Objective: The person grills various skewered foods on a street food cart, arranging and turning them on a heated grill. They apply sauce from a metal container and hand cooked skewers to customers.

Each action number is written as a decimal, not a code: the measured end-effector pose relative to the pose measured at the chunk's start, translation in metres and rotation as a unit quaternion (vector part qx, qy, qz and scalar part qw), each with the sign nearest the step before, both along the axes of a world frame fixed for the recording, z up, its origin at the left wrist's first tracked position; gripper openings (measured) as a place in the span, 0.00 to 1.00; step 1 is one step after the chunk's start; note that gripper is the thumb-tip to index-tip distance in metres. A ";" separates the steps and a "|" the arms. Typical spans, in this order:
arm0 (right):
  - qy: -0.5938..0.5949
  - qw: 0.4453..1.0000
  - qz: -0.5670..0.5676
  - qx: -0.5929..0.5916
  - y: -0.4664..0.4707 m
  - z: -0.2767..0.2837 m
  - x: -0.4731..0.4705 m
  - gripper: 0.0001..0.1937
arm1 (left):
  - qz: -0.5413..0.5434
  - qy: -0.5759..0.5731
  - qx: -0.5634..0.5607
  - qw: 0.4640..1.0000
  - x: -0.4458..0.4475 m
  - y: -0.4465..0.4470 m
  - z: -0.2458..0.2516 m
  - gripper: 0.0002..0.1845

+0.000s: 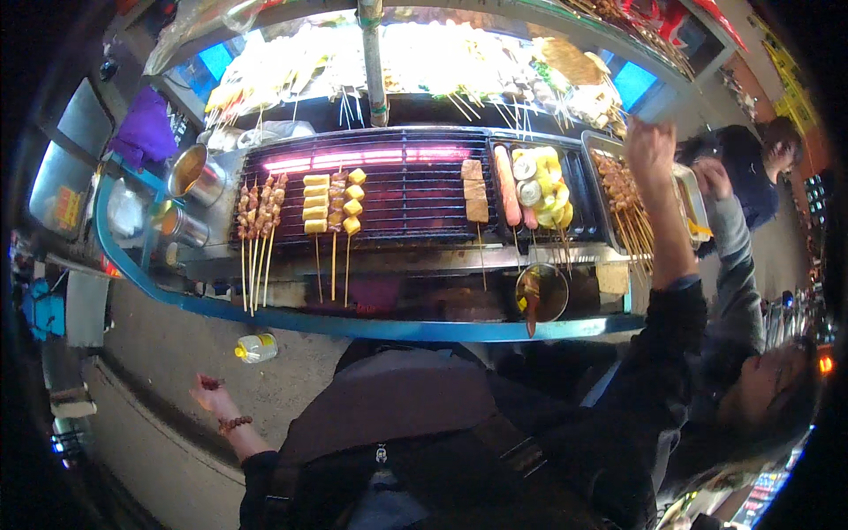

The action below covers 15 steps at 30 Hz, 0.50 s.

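My left hand [211,396] hangs low at the left, a beaded bracelet on its wrist; its fingers look curled and any contents are unclear. Raised at the right, my right hand [651,149] appears above a metal tray of meat skewers [613,189]; its grip is blurred. Before me is a grill [424,179] with a glowing pink heating bar. On its left lie several meat skewers [262,209], then yellow block skewers [316,204], another meat skewer [336,199] and a yellow ball skewer [354,201]. A brown tofu-like skewer [475,191] lies further right.
A dark pan [583,192] holds sausages [507,189] and pale slices [553,189]. Metal canisters [199,175] stand at left; a sauce pot [543,293] is nearer me. A blue rail [397,326] runs along the front. Another person's grey sleeve [735,245] is at right.
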State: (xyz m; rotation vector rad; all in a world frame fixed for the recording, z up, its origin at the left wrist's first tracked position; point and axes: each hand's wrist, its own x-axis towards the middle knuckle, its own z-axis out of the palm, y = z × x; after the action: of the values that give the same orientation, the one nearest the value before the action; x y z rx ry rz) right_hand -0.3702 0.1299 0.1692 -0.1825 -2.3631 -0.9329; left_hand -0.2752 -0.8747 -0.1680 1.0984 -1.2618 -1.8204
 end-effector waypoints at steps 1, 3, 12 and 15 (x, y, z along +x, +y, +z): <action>-0.017 0.999 -0.009 -0.032 -0.031 -0.002 0.014 0.12 | 0.017 0.019 0.009 1.000 -0.012 0.008 0.009 0.17; -0.030 0.985 -0.011 -0.167 -0.096 -0.019 0.044 0.11 | 0.077 0.033 0.053 0.995 -0.037 0.032 0.038 0.19; 0.092 0.855 0.009 -0.511 -0.275 -0.120 0.105 0.09 | -0.515 0.244 -0.389 0.724 -0.064 0.296 0.189 0.10; 0.112 0.839 -0.007 -0.532 -0.313 -0.150 0.106 0.10 | -0.630 0.328 -0.422 0.563 -0.063 0.375 0.216 0.07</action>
State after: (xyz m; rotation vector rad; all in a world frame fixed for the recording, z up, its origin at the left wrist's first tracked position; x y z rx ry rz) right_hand -0.2642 -0.1827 0.0195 -0.6844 -2.3752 0.4859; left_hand -0.3385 -0.4996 0.0481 -1.2960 -2.1567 -1.5914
